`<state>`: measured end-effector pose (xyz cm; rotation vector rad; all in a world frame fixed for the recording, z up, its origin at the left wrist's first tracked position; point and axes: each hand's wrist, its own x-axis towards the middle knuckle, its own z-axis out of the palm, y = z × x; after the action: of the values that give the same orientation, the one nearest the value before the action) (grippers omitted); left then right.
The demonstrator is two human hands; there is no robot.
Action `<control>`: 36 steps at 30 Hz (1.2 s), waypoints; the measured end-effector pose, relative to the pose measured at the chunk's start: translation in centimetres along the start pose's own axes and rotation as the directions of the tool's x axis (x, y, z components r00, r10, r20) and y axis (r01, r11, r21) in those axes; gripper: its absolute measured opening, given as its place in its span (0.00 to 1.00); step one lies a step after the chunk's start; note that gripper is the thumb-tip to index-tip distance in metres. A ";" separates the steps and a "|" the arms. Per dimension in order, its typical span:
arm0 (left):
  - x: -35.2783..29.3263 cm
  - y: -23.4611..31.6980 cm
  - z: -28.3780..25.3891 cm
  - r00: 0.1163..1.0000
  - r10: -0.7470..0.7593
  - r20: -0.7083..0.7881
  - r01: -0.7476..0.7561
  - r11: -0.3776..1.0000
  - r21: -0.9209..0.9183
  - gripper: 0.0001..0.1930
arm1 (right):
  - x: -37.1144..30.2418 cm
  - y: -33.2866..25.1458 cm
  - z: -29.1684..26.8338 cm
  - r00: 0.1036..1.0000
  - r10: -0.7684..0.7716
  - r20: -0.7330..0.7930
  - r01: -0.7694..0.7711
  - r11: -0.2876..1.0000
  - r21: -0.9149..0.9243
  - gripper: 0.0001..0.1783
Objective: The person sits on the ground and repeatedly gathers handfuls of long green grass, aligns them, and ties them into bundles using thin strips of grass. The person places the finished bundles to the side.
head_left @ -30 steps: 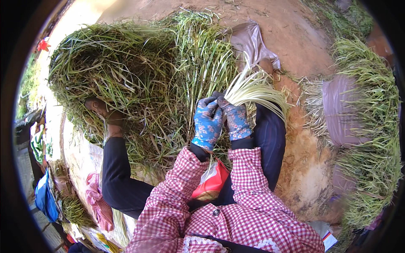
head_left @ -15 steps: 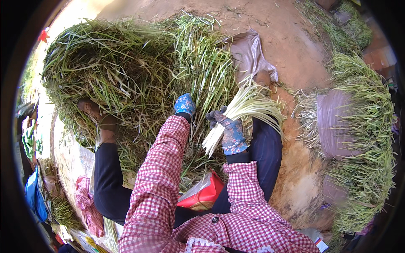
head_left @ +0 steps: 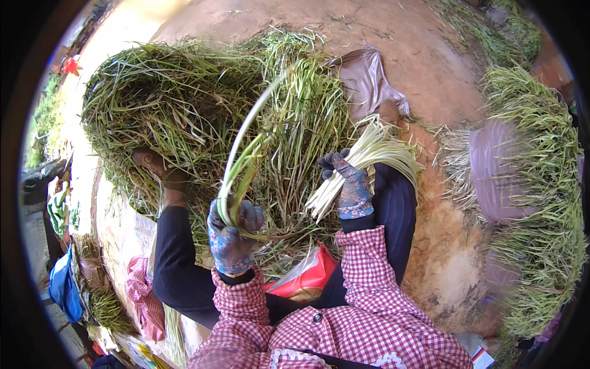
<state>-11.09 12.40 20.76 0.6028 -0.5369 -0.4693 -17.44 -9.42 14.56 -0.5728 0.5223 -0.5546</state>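
Note:
My left hand [head_left: 233,237], in a blue flowered glove with dark palm, is raised in front of my body and closed round a few long white-and-green stalks [head_left: 236,175]. These curve upward, and their tips blur. My right hand [head_left: 351,184], gloved alike, is closed round a thick bundle of pale, leafless-looking stalks [head_left: 388,147] over my right knee. Between my legs and beyond lies a big heap of long green leafy stalks [head_left: 184,92]. Its right part [head_left: 304,129] has stalks lying more in line.
A mauve plastic sheet [head_left: 369,80] lies beyond my right knee. To the right, large bundles of green stalks [head_left: 544,178] are wrapped in mauve plastic [head_left: 498,172]. A red bag [head_left: 307,273] sits between my thighs. My bare left foot [head_left: 153,163] rests against the heap.
My left hand has drawn back from the heap toward my body, bringing a few stalks with it. The right hand still grips the pale bundle. The view has shifted slightly.

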 end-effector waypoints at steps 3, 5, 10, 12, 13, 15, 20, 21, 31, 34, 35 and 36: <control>0.8 -0.3 -1.8 0.971 -0.054 -0.233 0.009 0.982 -0.187 0.20 | -0.5 -0.7 -0.1 1.000 -0.012 0.017 0.011 0.997 0.074 0.11; 0.1 -2.2 -2.6 0.971 -0.154 -0.185 0.106 0.963 -0.246 0.14 | -0.5 -0.8 -0.6 1.000 0.019 0.019 -0.022 0.984 0.179 0.10; 1.3 -7.1 -3.3 0.856 -0.280 -0.435 0.300 0.954 -0.024 0.10 | -0.2 -0.8 -2.0 0.989 0.004 0.149 -0.033 0.982 0.188 0.11; 1.6 -8.3 -2.7 0.820 -0.277 -0.501 0.322 0.947 0.003 0.10 | 0.1 -0.8 -1.9 0.988 0.079 0.129 -0.102 0.978 0.183 0.11; 1.8 -8.8 -2.4 0.808 -0.269 -0.524 0.321 0.947 0.009 0.10 | 0.2 -0.7 -1.6 0.998 0.032 0.057 -0.030 0.998 -0.050 0.12; 1.9 -9.7 -1.8 0.805 -0.227 -0.549 0.322 0.943 0.082 0.10 | 0.2 -0.5 -0.9 0.993 0.090 0.082 -0.095 0.994 0.048 0.13; 1.9 -11.0 -0.8 0.807 -0.019 -0.590 0.269 0.902 0.338 0.10 | -0.5 0.0 0.2 0.993 0.105 0.054 -0.093 0.976 -0.197 0.16; 2.0 -11.0 -0.6 0.801 -0.026 -0.598 0.295 0.887 0.356 0.11 | -0.5 0.1 0.2 0.993 0.106 0.061 -0.088 0.966 -0.245 0.15; 2.1 -11.6 -1.7 0.870 0.071 -0.488 0.260 0.775 0.576 0.13 | 0.0 1.4 -1.4 0.968 -0.154 0.198 0.244 0.762 -0.600 0.10; 1.4 -10.7 -8.0 0.771 0.153 -0.618 0.418 0.611 0.672 0.13 | 0.6 0.1 -1.6 0.978 -0.198 0.067 0.208 0.896 -0.392 0.09; 1.7 -9.8 -10.7 0.784 0.216 -0.582 0.361 0.604 0.711 0.12 | 0.8 -0.5 -1.8 0.979 -0.201 0.028 0.200 0.936 -0.291 0.09; 1.9 -8.6 -13.4 0.719 0.244 -0.651 0.478 0.507 0.718 0.13 | 0.8 -1.1 -2.0 0.991 -0.132 -0.004 0.127 0.961 -0.247 0.09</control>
<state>-3.87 10.45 6.59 1.7562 0.0804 -0.0236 -18.40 -11.40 13.55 -0.8437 0.5803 -0.6250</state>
